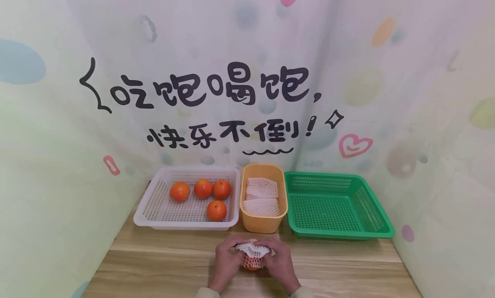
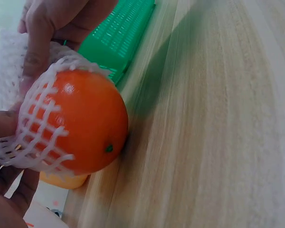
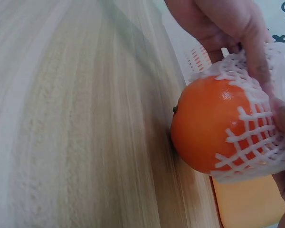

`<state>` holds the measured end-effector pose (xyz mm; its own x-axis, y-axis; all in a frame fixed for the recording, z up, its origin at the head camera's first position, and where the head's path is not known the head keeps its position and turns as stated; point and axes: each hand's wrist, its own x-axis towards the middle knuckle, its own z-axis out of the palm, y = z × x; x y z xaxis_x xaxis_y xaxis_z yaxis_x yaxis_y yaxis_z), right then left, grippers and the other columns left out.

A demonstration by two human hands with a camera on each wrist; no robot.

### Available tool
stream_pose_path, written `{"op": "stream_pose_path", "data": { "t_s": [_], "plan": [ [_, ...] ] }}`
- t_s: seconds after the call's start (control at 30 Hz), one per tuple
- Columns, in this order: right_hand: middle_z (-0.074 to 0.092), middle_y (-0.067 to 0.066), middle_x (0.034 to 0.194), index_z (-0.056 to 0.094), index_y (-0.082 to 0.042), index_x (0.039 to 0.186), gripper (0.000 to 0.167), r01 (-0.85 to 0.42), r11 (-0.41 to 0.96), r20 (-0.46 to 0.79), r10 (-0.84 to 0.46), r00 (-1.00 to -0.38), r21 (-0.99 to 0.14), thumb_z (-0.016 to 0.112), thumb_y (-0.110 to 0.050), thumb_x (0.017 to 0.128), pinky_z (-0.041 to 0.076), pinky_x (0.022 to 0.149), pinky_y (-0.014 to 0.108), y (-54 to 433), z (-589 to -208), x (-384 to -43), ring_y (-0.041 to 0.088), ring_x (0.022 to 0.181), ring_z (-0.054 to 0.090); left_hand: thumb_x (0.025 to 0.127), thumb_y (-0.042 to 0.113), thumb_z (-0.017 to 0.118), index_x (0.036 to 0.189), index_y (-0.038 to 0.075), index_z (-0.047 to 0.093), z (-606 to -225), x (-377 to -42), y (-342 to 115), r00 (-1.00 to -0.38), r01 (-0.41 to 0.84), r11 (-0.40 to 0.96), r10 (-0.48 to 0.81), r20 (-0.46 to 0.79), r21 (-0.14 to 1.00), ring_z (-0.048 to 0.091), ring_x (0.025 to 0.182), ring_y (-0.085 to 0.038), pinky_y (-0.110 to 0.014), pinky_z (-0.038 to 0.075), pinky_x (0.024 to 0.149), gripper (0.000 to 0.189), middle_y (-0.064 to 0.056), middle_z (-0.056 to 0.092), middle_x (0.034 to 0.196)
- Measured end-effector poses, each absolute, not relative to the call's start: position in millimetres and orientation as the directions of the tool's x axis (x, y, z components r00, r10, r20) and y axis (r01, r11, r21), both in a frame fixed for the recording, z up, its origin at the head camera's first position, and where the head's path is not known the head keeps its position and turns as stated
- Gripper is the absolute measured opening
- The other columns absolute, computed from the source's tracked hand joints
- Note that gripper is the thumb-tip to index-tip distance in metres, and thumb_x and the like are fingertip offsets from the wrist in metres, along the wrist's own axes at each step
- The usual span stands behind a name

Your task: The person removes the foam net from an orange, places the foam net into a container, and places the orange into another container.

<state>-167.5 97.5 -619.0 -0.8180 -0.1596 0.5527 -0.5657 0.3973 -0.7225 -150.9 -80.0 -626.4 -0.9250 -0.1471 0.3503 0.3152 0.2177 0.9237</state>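
An orange (image 2: pixel 95 118) rests on the wooden table with a white foam net sleeve (image 3: pixel 259 137) pulled partly over it. The net covers its upper part in the head view, while the green stem end shows bare in both wrist views. My left hand (image 1: pixel 227 260) grips the net's edge on the left side, its thumb towards the orange. From the right side my right hand (image 1: pixel 281 261) pinches the same net sleeve, thumb and fingers curled at its rim. Some of the fingertips are hidden behind the net.
Behind the hands stand a white basket (image 1: pixel 185 225) with several oranges (image 1: pixel 179 191), a yellow bin (image 1: pixel 263 224) with folded net sleeves (image 1: pixel 261 207), and a green basket (image 1: pixel 326 212). A printed curtain (image 1: pixel 232 40) rises behind them. Wooden tabletop (image 1: pixel 348 272) lies on both sides of the hands.
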Motion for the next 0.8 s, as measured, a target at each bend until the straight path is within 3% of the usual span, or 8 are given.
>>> {"op": "stream_pose_path", "data": {
  "t_s": [0.13, 0.23, 0.37, 0.47, 0.63, 0.8],
  "plan": [
    [0.078, -0.006, 0.097, 0.079, -0.022, 0.097, 0.052, -0.551, 0.403, 0.552, -0.128, -0.824, -0.73, 0.074, 0.021, 0.069, 0.06, 0.077, 0.025, 94.1, -617.9, -166.3, 0.008, 0.09, 0.072, 0.072, -0.015, 0.073, 0.1, 0.022, 0.079, -625.1, -150.2, -80.5, -0.926, 0.324, 0.225, -0.122, 0.357, 0.919, 0.068, 0.097, -0.009, -0.024, 0.056, 0.088, 0.047, 0.004, 0.077, 0.101],
    [0.078, -0.007, 0.096, 0.079, -0.023, 0.098, 0.049, -0.541, 0.412, 0.552, -0.103, -0.828, -0.734, 0.076, 0.019, 0.071, 0.06, 0.077, 0.023, 92.1, -617.4, -166.5, 0.006, 0.09, 0.071, 0.079, 0.01, 0.085, 0.118, 0.028, 0.073, -625.2, -148.0, -84.3, -0.96, 0.259, 0.278, -0.031, 0.278, 0.925, 0.064, 0.11, -0.01, -0.026, 0.053, 0.097, 0.045, 0.007, 0.071, 0.116],
    [0.078, -0.007, 0.095, 0.078, -0.02, 0.098, 0.042, -0.511, 0.399, 0.528, -0.077, -0.846, -0.761, 0.079, 0.015, 0.075, 0.06, 0.078, 0.022, 90.7, -615.4, -167.9, 0.003, 0.09, 0.069, 0.072, 0.039, 0.093, 0.146, 0.029, 0.052, -628.8, -145.8, -89.5, -0.981, 0.184, 0.359, 0.132, 0.145, 0.915, 0.054, 0.127, -0.016, -0.037, 0.047, 0.108, 0.085, 0.007, 0.055, 0.138],
    [0.078, -0.005, 0.095, 0.077, -0.019, 0.097, 0.036, -0.444, 0.342, 0.453, -0.056, -0.89, -0.828, 0.078, 0.012, 0.079, 0.06, 0.078, 0.022, 90.3, -611.8, -167.2, 0.001, 0.09, 0.067, 0.068, 0.037, 0.096, 0.156, 0.025, 0.039, -632.8, -146.0, -90.9, -0.974, 0.184, 0.388, 0.197, 0.114, 0.903, 0.049, 0.134, -0.021, -0.045, 0.043, 0.112, 0.105, 0.003, 0.048, 0.146],
    [0.078, -0.002, 0.097, 0.077, -0.018, 0.098, 0.024, -0.337, 0.31, 0.338, -0.05, -0.94, -0.889, 0.077, 0.003, 0.085, 0.059, 0.079, 0.021, 89.9, -604.2, -164.6, -0.001, 0.09, 0.066, 0.067, 0.028, 0.096, 0.16, 0.023, 0.031, -637.4, -146.3, -90.2, -0.972, 0.209, 0.428, 0.193, 0.138, 0.879, 0.048, 0.138, -0.025, -0.051, 0.043, 0.114, 0.114, -0.002, 0.046, 0.152],
    [0.078, 0.001, 0.097, 0.077, -0.014, 0.099, 0.019, -0.395, 0.317, 0.375, -0.124, -0.919, -0.862, 0.077, -0.001, 0.087, 0.06, 0.079, 0.023, 91.5, -594.0, -168.1, 0.0, 0.09, 0.067, 0.067, 0.029, 0.097, 0.163, 0.025, 0.022, -636.3, -145.2, -90.0, -0.977, 0.175, 0.417, 0.188, 0.103, 0.892, 0.047, 0.141, -0.029, -0.058, 0.04, 0.115, 0.122, -0.006, 0.044, 0.157]
  ]
}}
